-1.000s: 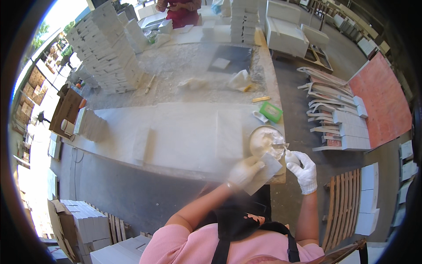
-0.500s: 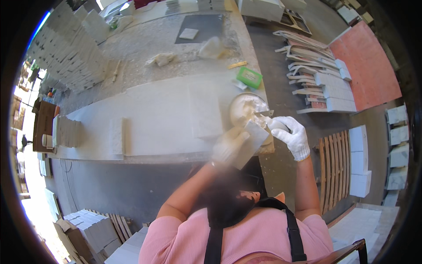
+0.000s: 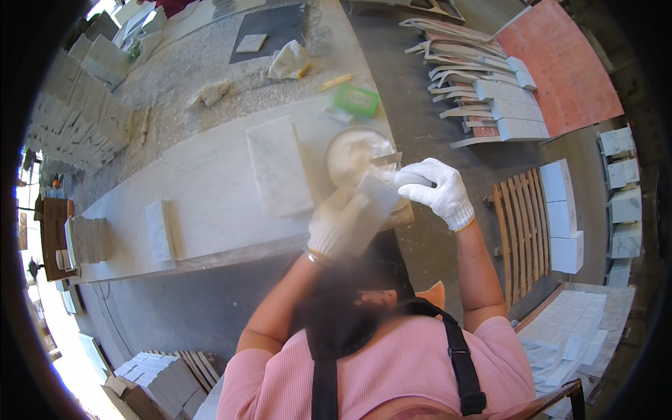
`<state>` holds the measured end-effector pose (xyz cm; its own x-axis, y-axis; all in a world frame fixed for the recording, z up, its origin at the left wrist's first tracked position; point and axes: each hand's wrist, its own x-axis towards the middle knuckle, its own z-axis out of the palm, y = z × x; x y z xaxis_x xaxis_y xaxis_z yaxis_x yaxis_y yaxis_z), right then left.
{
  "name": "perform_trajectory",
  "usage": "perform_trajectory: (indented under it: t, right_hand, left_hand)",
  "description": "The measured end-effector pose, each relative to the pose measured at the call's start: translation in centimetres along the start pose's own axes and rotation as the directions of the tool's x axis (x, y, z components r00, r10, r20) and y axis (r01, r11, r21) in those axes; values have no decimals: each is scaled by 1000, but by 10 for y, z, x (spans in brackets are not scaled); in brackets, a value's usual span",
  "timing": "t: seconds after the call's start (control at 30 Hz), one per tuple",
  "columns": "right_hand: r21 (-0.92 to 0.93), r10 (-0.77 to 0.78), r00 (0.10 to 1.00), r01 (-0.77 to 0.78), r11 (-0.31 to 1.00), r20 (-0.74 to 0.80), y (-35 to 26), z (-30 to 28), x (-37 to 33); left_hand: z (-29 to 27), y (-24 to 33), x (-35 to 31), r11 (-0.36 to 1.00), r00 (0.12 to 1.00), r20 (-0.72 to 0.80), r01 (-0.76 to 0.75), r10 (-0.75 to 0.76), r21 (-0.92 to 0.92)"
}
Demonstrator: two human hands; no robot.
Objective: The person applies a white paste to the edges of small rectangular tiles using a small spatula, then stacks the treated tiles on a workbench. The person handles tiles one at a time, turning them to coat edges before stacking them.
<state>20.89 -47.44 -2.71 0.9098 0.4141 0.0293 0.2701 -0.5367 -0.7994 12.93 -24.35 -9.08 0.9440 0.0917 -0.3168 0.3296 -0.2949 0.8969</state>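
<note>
My left hand (image 3: 332,227), in a white knit glove, is closed around the near end of a pale stone tile (image 3: 372,210), tilted at the table's front edge. My right hand (image 3: 442,191), also gloved, grips the pale handle of a putty knife (image 3: 387,159). Its metal blade lies over the right rim of a round bowl (image 3: 328,158) of creamy white paste, close to the tile's far end. Whether blade and tile touch, I cannot tell. To the left of the bowl lies a larger white marble slab (image 3: 280,168).
The long worktable (image 3: 203,178) bears an upright tile strip (image 3: 160,231), a green box (image 3: 357,101), a yellow stick (image 3: 336,82) and crumpled gloves (image 3: 289,61). Tile stacks (image 3: 77,119) rise at the left. Right of the table stand a wooden pallet (image 3: 525,234) and white boxes (image 3: 514,105).
The whole view has shifted, so the table and bowl appear farther left. Both hands keep their hold on the tile and putty knife, near the bowl. The marble slab shows more sharply.
</note>
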Motion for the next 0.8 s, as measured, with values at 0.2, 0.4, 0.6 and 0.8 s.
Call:
perform_trajectory:
  t: [0.2, 0.4, 0.6, 0.8]
  right_hand:
    - [-51, -28, 1000, 28, 998, 1, -6, -2, 6]
    - [-70, -40, 999, 40, 997, 3, -8, -2, 9]
    - [-99, -23, 1000, 24, 995, 10, -7, -2, 10]
    - [-103, -11, 1000, 13, 995, 11, -8, -2, 11]
  left_hand:
    - [-1, 3, 2, 1000, 1000, 8, 2, -2, 28]
    - [-3, 7, 1, 999, 999, 22, 26, -27, 26]
    - [-4, 6, 2, 999, 1000, 23, 1, -2, 54]
    - [-4, 3, 4, 998, 1000, 32, -2, 0, 63]
